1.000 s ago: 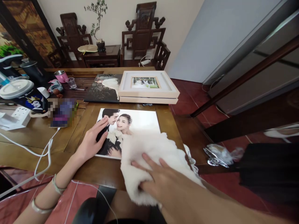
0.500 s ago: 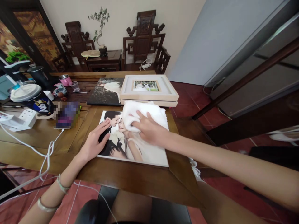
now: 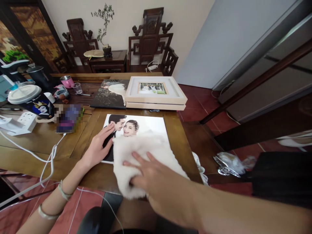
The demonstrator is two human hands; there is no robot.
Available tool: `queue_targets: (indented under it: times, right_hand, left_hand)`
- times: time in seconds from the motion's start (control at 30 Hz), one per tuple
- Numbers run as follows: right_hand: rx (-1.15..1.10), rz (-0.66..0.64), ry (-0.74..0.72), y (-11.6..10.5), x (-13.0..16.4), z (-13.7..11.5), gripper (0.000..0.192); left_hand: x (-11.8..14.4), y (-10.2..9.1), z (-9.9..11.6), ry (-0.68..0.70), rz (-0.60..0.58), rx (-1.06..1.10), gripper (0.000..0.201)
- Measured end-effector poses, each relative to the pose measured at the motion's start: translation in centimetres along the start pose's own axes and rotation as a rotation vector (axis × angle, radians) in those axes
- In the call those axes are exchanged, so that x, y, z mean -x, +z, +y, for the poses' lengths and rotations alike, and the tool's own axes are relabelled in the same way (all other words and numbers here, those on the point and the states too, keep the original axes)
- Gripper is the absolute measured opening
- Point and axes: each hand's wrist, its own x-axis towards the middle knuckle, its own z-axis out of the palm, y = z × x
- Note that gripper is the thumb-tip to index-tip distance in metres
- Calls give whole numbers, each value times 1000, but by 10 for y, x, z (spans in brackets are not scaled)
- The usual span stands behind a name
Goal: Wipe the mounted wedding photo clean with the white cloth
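A square photo panel printed with a couple lies on the wooden table in front of me. My left hand rests on its left side, fingers stretched out flat, holding nothing. Under my right hand is a fluffy white cloth, gripped between thumb and fingers. The cloth covers the lower part of the panel and hangs past its near edge. It hides most of the picture below the two heads.
Behind the panel are stacked pale wooden frames and a dark photo panel. At left on the table stand a lidded cup, a power strip, a pink mug and a blurred-out device with a white cable.
My right hand has drawn the cloth from the panel's upper right down towards me, over its near edge. The top of the picture is now uncovered. My left hand stays put.
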Motion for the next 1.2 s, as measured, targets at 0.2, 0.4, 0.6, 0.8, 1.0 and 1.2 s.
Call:
queue_targets:
  times: [0.2,0.4,0.6,0.8,1.0,1.2]
  right_hand:
    - [35,221,149,-30,-50,64,53]
    - [181,303,143,-36,-72,84,42]
    - [176,155,106,-1,-33,24,50]
    - [88,-54,-29,17,0,-20,48]
    - [100,128,56,-5,-15,11,56]
    - [150,253,181,-28,-61,70,49]
  left_hand:
    - [0,0,1,-6,8,16,43]
    - [1,-2,2,-33,-2,45,44]
    - [1,-1,-2,-36,-49,25,48]
    - [1,1,-4,-28,-54,-14,47]
    - [2,1,-6,-57,-83,-39,53]
    - [3,0,-7,-81,-80,-4,52]
